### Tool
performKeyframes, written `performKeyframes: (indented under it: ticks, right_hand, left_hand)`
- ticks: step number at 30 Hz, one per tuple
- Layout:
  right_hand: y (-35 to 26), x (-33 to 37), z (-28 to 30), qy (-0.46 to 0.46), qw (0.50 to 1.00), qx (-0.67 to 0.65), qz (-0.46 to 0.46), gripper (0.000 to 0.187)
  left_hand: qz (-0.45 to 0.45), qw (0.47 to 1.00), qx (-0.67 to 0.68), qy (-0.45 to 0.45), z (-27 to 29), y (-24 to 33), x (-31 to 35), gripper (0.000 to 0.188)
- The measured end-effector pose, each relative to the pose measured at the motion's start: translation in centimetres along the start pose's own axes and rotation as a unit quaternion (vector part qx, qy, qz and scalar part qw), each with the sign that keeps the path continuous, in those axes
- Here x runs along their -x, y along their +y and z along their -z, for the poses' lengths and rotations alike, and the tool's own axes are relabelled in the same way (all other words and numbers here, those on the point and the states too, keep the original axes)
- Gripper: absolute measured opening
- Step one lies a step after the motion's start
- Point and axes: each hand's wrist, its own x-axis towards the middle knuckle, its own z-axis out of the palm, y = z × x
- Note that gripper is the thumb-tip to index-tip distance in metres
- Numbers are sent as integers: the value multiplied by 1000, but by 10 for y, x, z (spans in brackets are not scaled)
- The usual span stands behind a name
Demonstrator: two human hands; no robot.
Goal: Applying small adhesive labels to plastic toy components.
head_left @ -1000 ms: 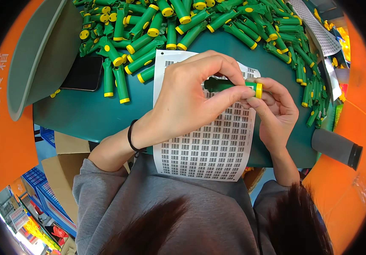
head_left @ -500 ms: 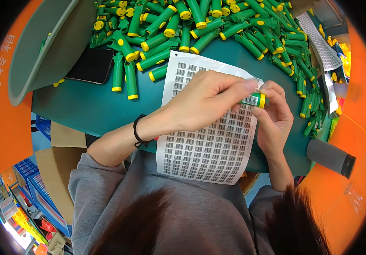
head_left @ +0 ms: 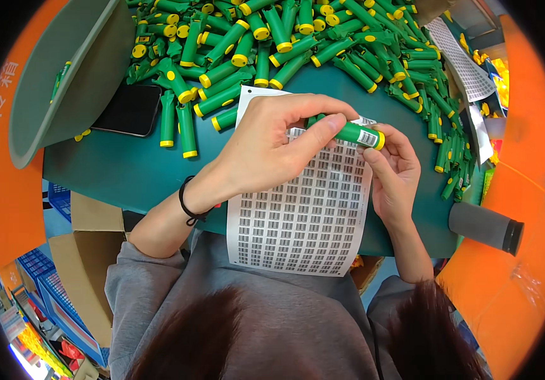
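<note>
A slim green plastic tube (head_left: 351,133) with a yellow end cap carries a small white barcode label near that cap. My left hand (head_left: 285,136) pinches its far end between thumb and fingers. At the capped end my right hand (head_left: 397,171) closes round it, with the thumb below and a finger above. Under both hands lies a curved white sheet of barcode labels (head_left: 298,221), its lower edge against my grey top. Part of the sheet's top edge is hidden by my left hand; whether my right fingers also grip its corner I cannot tell.
Many similar green tubes (head_left: 285,31) are heaped across the far side of the green table (head_left: 127,171). At the left are a grey bin (head_left: 89,69) and a black phone (head_left: 130,109). A grey cylinder (head_left: 483,227) lies right; more label sheets (head_left: 459,60) lie far right.
My left hand has shifted left along the tube and its thumb has drawn back from the label, so more of the tube shows. The tube has turned, label facing up.
</note>
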Motion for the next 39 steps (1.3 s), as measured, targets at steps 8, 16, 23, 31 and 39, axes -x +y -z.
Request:
performKeyframes:
  ticks: [8,16,23,31,39]
  right_hand:
    - [4,2,3,-3,994,70,84,38]
    - [1,1,-1,-5,986,101,134,39]
    - [-24,-21,23,25,872,484,72,52]
    - [-11,-33,44,-49,857,511,39,47]
    - [-13,-15,13,18,993,97,-69,48]
  left_hand:
    - [-173,961,-214,5,2,-1,-6,21]
    - [-283,881,-378,27,3,3,-5,26]
    - [-138,905,-319,247,57,35,0,21]
    - [-205,602,-619,461,142,101,12,25]
    - [-240,903,-355,12,-23,-2,-18,27]
